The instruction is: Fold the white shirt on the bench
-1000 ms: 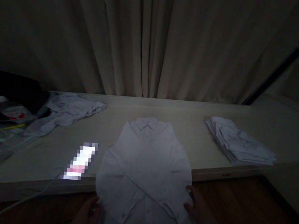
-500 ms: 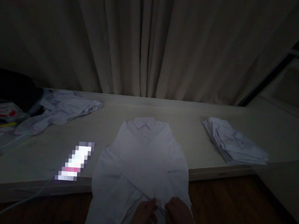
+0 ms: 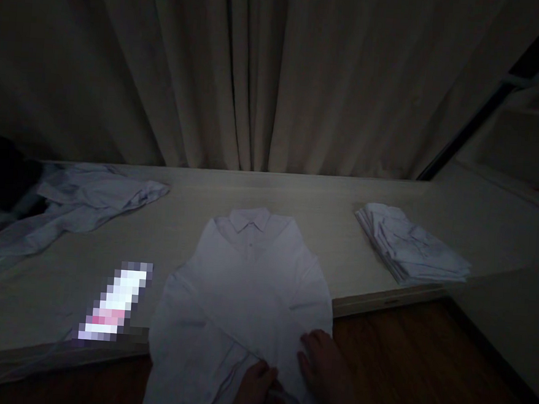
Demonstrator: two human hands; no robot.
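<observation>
A white collared shirt (image 3: 250,274) lies front up, its collar toward the curtain and its lower part hanging past the table's front edge. The sleeve on the left is folded across the front. My left hand (image 3: 256,389) is at the end of that sleeve, thumb and fingers closed on the cloth near the cuff. On the shirt's right side rests my right hand (image 3: 325,366), its fingers apart and slightly bent against the fabric. The bottom of the shirt runs out of view. The light is dim, so finger details are faint.
A stack of folded white shirts (image 3: 409,245) sits on the table (image 3: 190,215) at the right. To the left lie a crumpled white garment (image 3: 99,193), a dark item (image 3: 4,171) and a lit, pixelated phone-shaped object (image 3: 115,302) with a cable. Curtains (image 3: 342,84) hang behind.
My right hand has moved away from my left hand, up and to the right, onto the shirt's side. My left hand stays near the cuff. The view has shifted slightly right.
</observation>
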